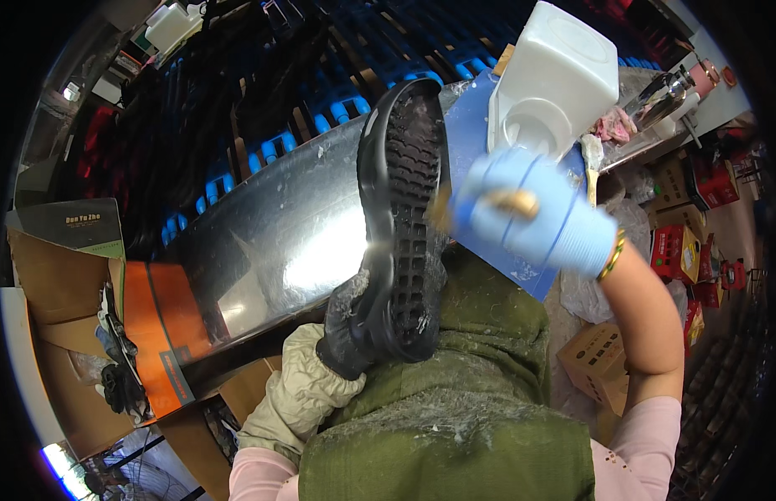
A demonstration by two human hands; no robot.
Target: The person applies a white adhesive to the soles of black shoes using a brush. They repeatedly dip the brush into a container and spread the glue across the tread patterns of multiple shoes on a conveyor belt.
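Near the middle of the frame, slanting a little from upright, a black shoe sole (409,217) shows me its tread, toe end up and heel end down by the person's lap. The left hand (344,330), in a dark glove smeared with pale residue, is wrapped around its lower part, gripping from the left side, below a bunched beige sleeve cover (300,384). To the right of the sole, the right hand (526,204), in a light blue glove and blurred, is closed on a brush (515,202) with a wooden handle. The bristles reach the sole's right edge; I can't tell whether they touch it.

Just above that hand, at the upper right, a white plastic container (563,54) with a round opening sits over a blue sheet (467,125). A shiny metal plate (279,225) runs behind the sole toward the left, and past it, across the top, blue rollers (275,146) line a dark rack. An olive apron (446,451) dusted with white covers the lap at the bottom. Far left stands an open cardboard box (66,284) beside an orange panel (162,334); red boxes (676,250) are stacked at the right.
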